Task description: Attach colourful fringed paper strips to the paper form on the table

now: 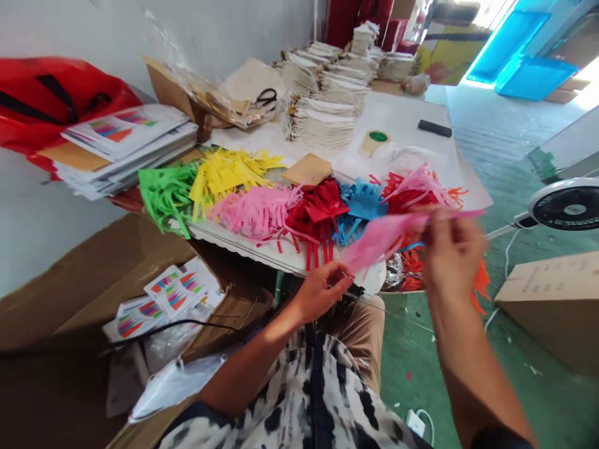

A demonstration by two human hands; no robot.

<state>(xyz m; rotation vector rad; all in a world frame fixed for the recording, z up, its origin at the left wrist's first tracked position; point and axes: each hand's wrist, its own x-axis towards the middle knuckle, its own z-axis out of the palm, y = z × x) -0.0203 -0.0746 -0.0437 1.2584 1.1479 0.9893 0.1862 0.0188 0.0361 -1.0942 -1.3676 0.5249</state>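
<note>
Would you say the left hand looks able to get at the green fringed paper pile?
Probably yes, but not freely: the left hand pinches a pink fringed strip, while the green fringed paper pile lies open on the table, nothing upright between.

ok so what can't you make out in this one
Head view:
- right hand: motion blur, so its hold on the pink fringed paper is unclear.
- left hand: pinches the paper's lower end; a thin line there is too small to identify.
- printed sheets: text too small.
- fan and cardboard box: cut off by the right edge.
</note>
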